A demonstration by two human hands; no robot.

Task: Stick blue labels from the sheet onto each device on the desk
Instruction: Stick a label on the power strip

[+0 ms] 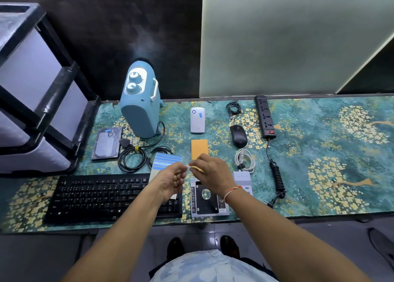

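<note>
We see both hands raised together above the near middle of the desk [319,175]. The left hand [172,180] has its fingers curled inward, its fingertips meeting those of the right hand [210,170]; between them sits a small pale scrap [188,167], which both seem to pinch, though it is too small to tell whether it is a label. The right wrist carries a thread band [231,193].

The label sheet [167,161], striped in blue, lies just beyond the left hand, partly hidden by it. Beyond the right hand lies an orange pad [199,148]. Under the right wrist sits a black-and-grey device [207,202], and a white box [242,178] lies just right of that hand. The keyboard [102,196] lies left of the left hand.

Farther out past the hands, a white device [197,120] bears a blue label [200,115], and the hard drive [107,143], far left, carries one too. The heater [139,102] stands beyond the left hand. The mouse [238,135], a white cable [245,160] and the power strip [265,116] lie out to the right.
</note>
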